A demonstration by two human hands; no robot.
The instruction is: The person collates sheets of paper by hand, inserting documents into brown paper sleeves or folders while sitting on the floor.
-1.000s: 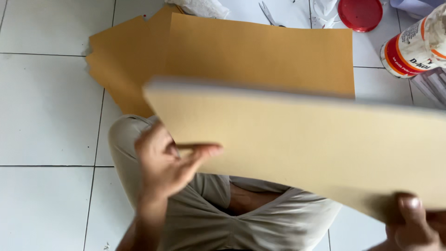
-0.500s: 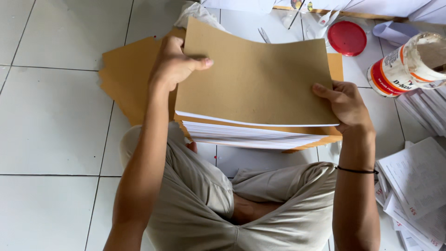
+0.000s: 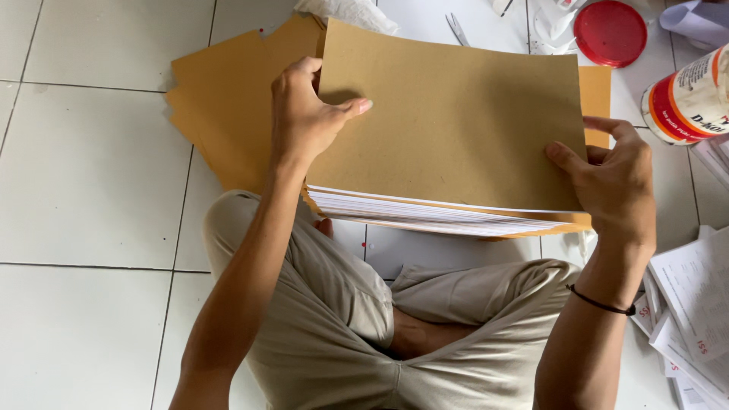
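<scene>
A thick stack of white paper lies between brown card covers, the top brown cover facing me. My left hand grips the stack's left edge, thumb on top of the cover. On the right edge sits my right hand, fingers curled around the side, a dark band on that wrist. The stack is held just above my crossed legs in beige trousers.
More brown card sheets lie on the white tiled floor behind the stack. A red lid, a white-and-red can and scissors sit at the back right. Loose printed papers lie at the right.
The brown cover has come down flat onto the paper stack. Both hands now hold the stack's sides, and it sits closer to me.
</scene>
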